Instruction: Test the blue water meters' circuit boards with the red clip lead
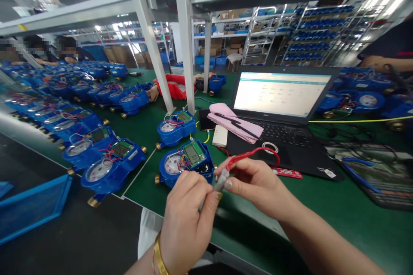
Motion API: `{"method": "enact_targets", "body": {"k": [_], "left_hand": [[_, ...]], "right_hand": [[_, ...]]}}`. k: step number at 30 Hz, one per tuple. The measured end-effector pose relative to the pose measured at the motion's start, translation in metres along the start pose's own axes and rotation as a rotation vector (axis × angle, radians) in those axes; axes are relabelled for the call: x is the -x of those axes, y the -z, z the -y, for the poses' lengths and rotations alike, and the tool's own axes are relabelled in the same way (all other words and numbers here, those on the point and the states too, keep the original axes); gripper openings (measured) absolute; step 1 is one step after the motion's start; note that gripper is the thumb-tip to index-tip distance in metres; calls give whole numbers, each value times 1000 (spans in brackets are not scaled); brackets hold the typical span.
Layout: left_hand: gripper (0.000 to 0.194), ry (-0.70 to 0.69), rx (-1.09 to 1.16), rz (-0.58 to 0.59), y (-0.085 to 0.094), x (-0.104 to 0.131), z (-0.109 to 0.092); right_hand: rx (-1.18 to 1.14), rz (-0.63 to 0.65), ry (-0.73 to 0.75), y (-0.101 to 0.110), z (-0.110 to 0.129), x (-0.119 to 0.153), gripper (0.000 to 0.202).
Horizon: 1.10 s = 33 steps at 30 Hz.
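Observation:
My left hand (190,212), with a gold bracelet at the wrist, is closed in a pinch at the lower end of a small grey connector-like piece (222,178). My right hand (258,184) pinches the same piece higher up between thumb and fingers. A thick red cable (254,151) runs from its top and loops over the right hand. Just behind my left hand lies a blue water meter (169,165) with its lid off, its circuit board with a grey display (194,153) and thin coloured wires exposed. The fingers hide part of the grey piece.
Another blue meter (176,126) stands behind, and rows of meters (109,165) fill the left. An open laptop (284,124), pink cloth (237,121) with pens, white box (220,136) and tape ring (270,147) lie ahead. Metal posts (185,38) rise behind. People sit farther back.

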<state>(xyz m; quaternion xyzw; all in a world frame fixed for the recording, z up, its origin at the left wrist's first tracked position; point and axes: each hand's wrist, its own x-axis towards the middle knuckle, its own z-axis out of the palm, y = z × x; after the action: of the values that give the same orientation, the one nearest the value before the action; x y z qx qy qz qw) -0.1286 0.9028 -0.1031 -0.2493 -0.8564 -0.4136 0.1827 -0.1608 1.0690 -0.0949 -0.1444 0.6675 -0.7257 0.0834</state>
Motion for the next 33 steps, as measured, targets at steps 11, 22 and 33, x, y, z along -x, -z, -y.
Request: {"method": "enact_targets", "body": {"k": [11, 22, 33], "left_hand": [[15, -76, -308, -182, 27, -19, 34], [62, 263, -174, 211, 22, -30, 84], [62, 288, -61, 228, 28, -34, 78]], "right_hand": [[-216, -216, -18, 20, -13, -21, 26], [-203, -170, -32, 23, -16, -25, 25], [-383, -102, -129, 26, -20, -24, 25]]}}
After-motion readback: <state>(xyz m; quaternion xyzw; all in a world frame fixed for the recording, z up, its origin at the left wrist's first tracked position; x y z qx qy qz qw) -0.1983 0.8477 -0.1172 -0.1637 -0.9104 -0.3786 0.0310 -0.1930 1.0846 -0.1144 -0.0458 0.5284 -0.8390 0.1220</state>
